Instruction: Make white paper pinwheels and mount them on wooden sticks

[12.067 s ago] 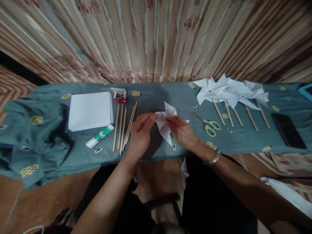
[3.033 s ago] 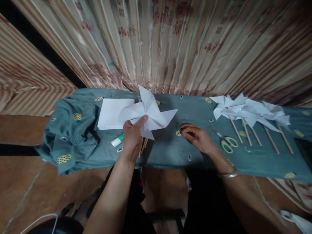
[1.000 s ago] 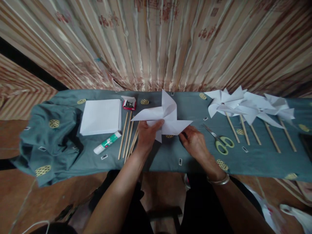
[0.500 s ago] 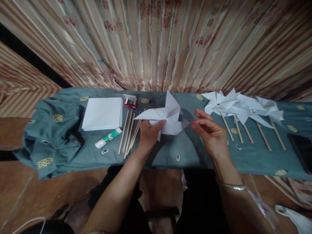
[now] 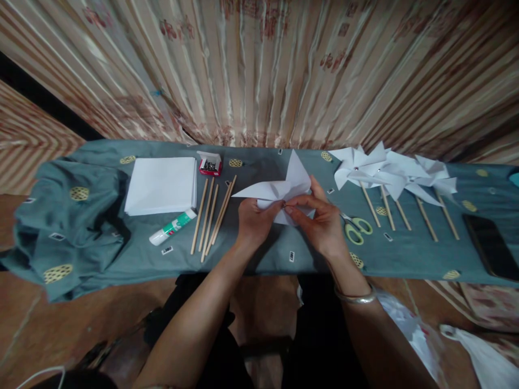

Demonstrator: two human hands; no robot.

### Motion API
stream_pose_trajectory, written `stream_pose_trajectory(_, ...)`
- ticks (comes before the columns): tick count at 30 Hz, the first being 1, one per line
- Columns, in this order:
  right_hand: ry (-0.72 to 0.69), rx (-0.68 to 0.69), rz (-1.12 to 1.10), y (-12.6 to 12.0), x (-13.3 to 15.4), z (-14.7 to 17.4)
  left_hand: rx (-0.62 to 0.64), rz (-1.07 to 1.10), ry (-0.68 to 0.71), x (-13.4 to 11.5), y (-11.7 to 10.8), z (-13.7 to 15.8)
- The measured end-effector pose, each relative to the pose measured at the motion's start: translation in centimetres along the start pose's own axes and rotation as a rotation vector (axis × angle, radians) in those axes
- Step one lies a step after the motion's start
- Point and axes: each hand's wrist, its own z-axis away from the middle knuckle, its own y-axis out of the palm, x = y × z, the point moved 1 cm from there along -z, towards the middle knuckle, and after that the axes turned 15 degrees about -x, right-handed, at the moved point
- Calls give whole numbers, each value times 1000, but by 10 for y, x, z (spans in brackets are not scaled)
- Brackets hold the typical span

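Observation:
A white paper pinwheel (image 5: 298,173) with folded blades is held above the cloth-covered table by both hands. My left hand (image 5: 255,219) is closed around its lower left side, with the thumb pressed near the centre. My right hand (image 5: 322,224) pinches a small metal tack (image 5: 284,205) at the pinwheel's centre, its fingertips meeting the left thumb. The tack is mostly hidden by the fingers. Just right of that hand lies a pair of green-handled scissors (image 5: 357,229), its blades partly covered.
On the left are a stack of white paper (image 5: 161,185), a glue stick (image 5: 172,227), several wooden sticks (image 5: 208,216) and a small open red box (image 5: 210,164) of tacks. Several paper pinwheels on sticks (image 5: 395,170) lie at the right, near a black phone (image 5: 490,246).
My right hand has moved left from the blade's tip to the pinwheel's centre, meeting my left thumb. The scissors have come into sight. The view has shifted slightly.

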Motion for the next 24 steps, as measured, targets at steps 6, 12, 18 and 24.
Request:
stream_pose_trajectory(6,-14,8,-2,0,0,0,29,19,-32,0,-2,1)
stream_pose_trajectory(12,-18,14,4,-1,0,0,26,40,-66,4,-3,2)
stream_pose_trajectory(18,-2,10,-1,0,-1,-1,26,20,-56,3,-4,2)
stream_pose_trajectory(24,7,8,-2,1,-1,-2,34,48,-72,3,-3,3)
